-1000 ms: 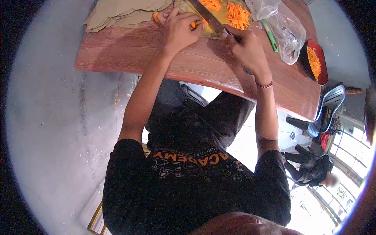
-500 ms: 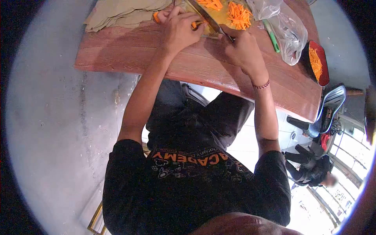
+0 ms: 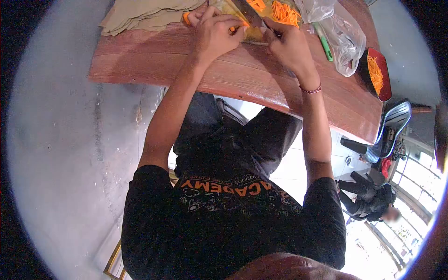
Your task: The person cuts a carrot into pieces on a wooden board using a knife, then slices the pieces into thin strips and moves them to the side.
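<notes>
The left hand (image 3: 215,33) pins an orange carrot piece (image 3: 232,29); the right hand (image 3: 287,44) grips a steel-bladed kitchen knife (image 3: 247,12). Fingertips lie near the blade: a slip could cut them.

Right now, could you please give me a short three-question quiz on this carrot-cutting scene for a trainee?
1. True or false: the right hand holds a knife.
2. What fills the red bowl? A) carrot strips B) rice C) water
3. Which hand pins the carrot on the board?

Key: 1 true. 2 A. 3 the left hand.
</notes>
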Demonstrator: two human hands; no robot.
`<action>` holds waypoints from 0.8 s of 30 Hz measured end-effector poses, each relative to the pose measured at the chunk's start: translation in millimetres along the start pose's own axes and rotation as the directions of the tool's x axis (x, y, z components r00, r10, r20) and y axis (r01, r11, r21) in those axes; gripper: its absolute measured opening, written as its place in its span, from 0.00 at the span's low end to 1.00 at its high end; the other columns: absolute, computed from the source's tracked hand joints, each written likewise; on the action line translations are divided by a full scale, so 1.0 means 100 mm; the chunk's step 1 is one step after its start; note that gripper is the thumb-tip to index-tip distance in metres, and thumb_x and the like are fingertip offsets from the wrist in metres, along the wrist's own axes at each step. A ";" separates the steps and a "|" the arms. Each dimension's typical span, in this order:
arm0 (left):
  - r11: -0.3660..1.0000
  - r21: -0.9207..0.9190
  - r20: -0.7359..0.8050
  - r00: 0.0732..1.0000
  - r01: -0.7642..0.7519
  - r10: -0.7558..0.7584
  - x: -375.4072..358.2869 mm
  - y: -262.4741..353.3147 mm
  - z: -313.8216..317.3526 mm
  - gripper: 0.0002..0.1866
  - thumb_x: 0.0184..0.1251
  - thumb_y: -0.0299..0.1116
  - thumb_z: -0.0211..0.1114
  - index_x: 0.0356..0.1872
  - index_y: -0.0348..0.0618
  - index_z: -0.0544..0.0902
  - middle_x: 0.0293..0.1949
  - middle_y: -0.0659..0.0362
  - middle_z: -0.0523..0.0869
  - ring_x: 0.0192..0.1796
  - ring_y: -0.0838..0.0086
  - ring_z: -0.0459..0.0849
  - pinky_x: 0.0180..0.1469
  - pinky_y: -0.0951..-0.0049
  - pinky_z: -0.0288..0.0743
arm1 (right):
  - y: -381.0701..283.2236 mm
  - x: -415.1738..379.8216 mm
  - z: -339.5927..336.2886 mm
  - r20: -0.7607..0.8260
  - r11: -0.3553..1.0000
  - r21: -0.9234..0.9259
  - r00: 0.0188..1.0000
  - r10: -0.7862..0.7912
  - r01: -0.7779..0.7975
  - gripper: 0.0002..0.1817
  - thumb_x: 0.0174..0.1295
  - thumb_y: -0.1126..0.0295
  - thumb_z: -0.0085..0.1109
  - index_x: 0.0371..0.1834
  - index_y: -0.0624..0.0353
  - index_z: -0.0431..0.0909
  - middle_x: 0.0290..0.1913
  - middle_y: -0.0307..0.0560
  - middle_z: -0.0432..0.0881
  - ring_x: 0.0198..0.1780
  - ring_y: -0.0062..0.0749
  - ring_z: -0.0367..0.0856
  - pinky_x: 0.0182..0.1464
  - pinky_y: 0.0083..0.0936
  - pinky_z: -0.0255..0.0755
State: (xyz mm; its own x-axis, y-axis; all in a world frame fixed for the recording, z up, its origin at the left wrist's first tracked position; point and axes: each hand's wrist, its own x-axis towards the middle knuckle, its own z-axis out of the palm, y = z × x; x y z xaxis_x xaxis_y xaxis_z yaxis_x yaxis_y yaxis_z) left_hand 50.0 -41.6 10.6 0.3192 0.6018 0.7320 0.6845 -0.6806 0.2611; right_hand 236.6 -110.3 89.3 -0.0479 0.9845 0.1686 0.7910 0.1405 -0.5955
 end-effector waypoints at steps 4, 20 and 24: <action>0.996 0.092 0.067 0.998 -0.006 0.000 0.00 -0.01 -0.01 0.11 0.56 0.51 0.73 0.34 0.62 0.93 0.38 0.75 0.92 0.49 0.77 0.79 0.57 0.58 0.56 | 0.03 -0.07 0.04 -0.026 0.998 0.014 0.998 -0.059 0.059 0.17 0.64 0.65 0.58 0.55 0.54 0.83 0.39 0.69 0.83 0.45 0.63 0.83 0.48 0.47 0.78; 0.993 0.117 0.097 0.995 0.016 -0.027 0.02 0.03 -0.03 0.10 0.57 0.50 0.72 0.34 0.62 0.93 0.39 0.75 0.92 0.49 0.76 0.77 0.56 0.56 0.55 | -0.01 0.08 0.14 -0.005 0.994 -0.052 0.995 -0.098 0.098 0.16 0.59 0.68 0.58 0.48 0.60 0.84 0.36 0.69 0.83 0.41 0.63 0.84 0.46 0.50 0.78; 0.987 0.156 0.069 0.997 -0.038 0.027 0.01 0.00 -0.03 0.11 0.56 0.51 0.73 0.34 0.61 0.93 0.38 0.74 0.92 0.47 0.76 0.78 0.55 0.56 0.55 | 0.04 0.26 0.21 0.039 0.992 -0.123 0.999 -0.035 0.040 0.18 0.64 0.63 0.58 0.54 0.57 0.82 0.36 0.66 0.84 0.41 0.57 0.86 0.46 0.44 0.78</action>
State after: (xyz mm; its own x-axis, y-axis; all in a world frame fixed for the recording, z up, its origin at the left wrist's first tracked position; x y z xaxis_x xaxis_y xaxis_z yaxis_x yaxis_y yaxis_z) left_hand 48.7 -42.4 13.1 0.3821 0.6103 0.6939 0.7656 -0.6296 0.1323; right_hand 225.8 -82.0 75.1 -0.0997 0.9823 0.1586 0.8576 0.1656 -0.4869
